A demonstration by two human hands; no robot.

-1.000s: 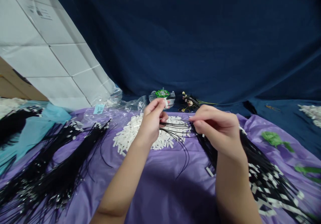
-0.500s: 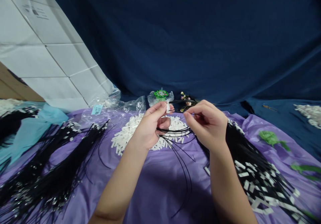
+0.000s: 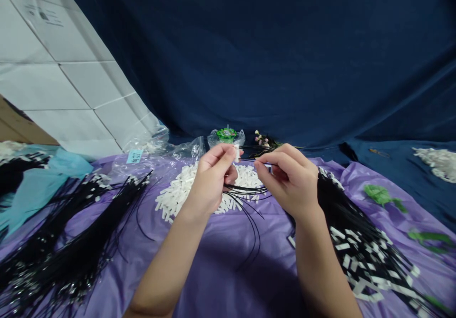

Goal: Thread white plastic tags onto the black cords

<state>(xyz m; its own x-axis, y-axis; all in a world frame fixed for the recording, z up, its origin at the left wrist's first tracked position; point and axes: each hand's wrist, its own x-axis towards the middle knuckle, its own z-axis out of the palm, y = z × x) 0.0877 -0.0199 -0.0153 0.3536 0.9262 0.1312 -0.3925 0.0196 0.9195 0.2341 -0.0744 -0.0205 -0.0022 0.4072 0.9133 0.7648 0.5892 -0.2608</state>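
My left hand (image 3: 215,170) is closed, pinching a small white tag (image 3: 237,153) between thumb and forefinger. Several thin black cords (image 3: 249,190) run through its lower fingers, their loose ends drooping below. My right hand (image 3: 290,178) pinches a black cord (image 3: 251,159) close to the tag; its other fingers are curled. Whether the cord's tip is inside the tag is too small to tell. Behind and below both hands lies a heap of white tags (image 3: 178,192) on the purple cloth (image 3: 228,280).
Bundles of black cords (image 3: 103,223) lie at left, near a light blue cloth (image 3: 39,185). At right is another cord bundle with white tags (image 3: 370,256). Clear plastic bags (image 3: 188,149), a green round item (image 3: 226,133) and small flowers (image 3: 261,139) stand behind, before a dark blue curtain (image 3: 256,56).
My right hand has shifted slightly left, bringing its pinched cord nearer the white tag. The hanging cord ends have swung. The whole view has moved a little.
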